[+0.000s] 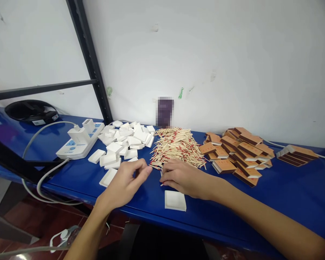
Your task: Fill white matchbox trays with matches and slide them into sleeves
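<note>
A big heap of red-tipped matches (pixel 177 146) lies at the middle of the blue table. My right hand (pixel 180 177) is at the heap's front edge, its fingers curled down around a few matches. Just in front of it sits a shallow white tray (pixel 175 200) with nothing in it. My left hand (pixel 130 178) hovers to the left of the matches with thumb and fingertips brought together; whatever may be between them is too small to make out. Behind and left of that hand is a pile of white matchbox trays (pixel 124 139).
Orange-and-brown matchboxes (pixel 241 151) are piled on the right, with a separate stack (pixel 298 155) farther right. A white power strip (pixel 81 141) with cables and a black shelf frame (pixel 90 54) stand at the left. The wall (pixel 206 54) closes off the back.
</note>
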A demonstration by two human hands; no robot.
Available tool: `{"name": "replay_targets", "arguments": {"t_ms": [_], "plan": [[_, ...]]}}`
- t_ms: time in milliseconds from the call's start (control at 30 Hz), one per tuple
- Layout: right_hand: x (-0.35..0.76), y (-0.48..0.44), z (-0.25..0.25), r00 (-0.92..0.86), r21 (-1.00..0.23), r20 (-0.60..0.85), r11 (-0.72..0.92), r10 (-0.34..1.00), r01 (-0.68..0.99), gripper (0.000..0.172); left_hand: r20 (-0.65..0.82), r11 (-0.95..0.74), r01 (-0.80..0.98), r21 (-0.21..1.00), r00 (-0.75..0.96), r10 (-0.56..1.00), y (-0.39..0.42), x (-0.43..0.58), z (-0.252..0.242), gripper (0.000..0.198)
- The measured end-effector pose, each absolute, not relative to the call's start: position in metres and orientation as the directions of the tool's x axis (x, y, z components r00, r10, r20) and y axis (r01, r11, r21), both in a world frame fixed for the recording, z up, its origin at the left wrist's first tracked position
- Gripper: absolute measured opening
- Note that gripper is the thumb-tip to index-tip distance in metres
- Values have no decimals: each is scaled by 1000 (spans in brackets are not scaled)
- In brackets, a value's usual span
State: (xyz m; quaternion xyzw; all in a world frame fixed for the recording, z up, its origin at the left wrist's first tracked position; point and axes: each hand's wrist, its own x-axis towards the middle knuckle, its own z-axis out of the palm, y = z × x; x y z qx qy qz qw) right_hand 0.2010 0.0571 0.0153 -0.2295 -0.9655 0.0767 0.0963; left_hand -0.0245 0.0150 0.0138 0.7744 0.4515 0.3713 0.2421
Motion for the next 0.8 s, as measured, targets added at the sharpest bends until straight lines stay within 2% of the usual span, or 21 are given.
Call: {"name": "replay_targets", "arguments": {"t_ms": [133,267,367,533,700,800], "plan": [[215,52,12,-859,-203,143,864,492,461,15,282,-626,541,562,586,760,12,-25,17,19],[228,48,6,-836,-238,200,853,512,465,20,243,-691,488,533,694,678,13,-19,13,24],[239,45,6,-809,-262,286,854,513,449,24,278,-754,430,496,744,608,14,-13,9,26],[256,39,12,-743,-108,375,822,555,559,21,553,-885,319,340,693,462,13,-11,3,26],[257,33,13,-764,-96,244,799,597,594,9,676,-912,365,188,625,390,9,-11,2,25],[256,34,13,-762,-121,165,780,626,614,11,708,-924,349,158,612,352,7,-7,2,22]]}}
